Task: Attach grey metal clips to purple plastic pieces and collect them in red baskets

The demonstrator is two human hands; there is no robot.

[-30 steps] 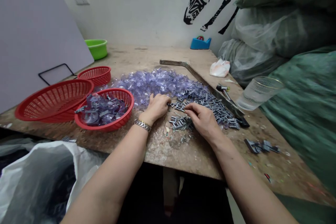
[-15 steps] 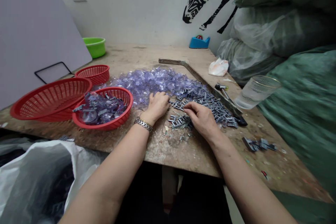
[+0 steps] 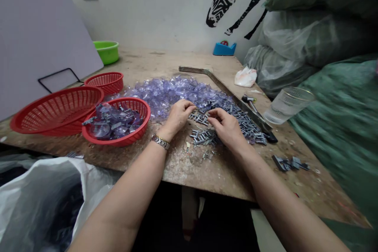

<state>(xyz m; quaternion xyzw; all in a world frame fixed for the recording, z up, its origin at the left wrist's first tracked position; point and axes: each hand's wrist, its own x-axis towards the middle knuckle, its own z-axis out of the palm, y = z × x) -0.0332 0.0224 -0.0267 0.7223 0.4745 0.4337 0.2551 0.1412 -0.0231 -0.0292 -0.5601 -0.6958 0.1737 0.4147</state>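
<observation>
My left hand (image 3: 178,117), with a metal watch at the wrist, is closed, thumb and fingers pinched together beside the heap of clear purplish suction cups (image 3: 168,90). Whatever is in that pinch is too small to make out. Across a short gap, my right hand (image 3: 227,128) has its thumb and forefinger curled together above small grey plastic clips (image 3: 201,118); what they hold is unclear. A nearer cluster of grey clips (image 3: 202,136) lies below the fingers. More grey clips (image 3: 251,126) spread out beyond my right hand.
Left, a red basket (image 3: 118,139) holds cups with clips, beside a larger red basket (image 3: 56,112) and a smaller one (image 3: 104,82). A bent metal bar (image 3: 221,84) borders the heap. Right are a glass (image 3: 288,104), a hammer-like tool (image 3: 251,102) and green sacks (image 3: 339,102).
My left hand has turned, and its thumb and fingers now pinch towards the right. My right hand has lifted slightly, its forefinger more arched. The heaps look the same.
</observation>
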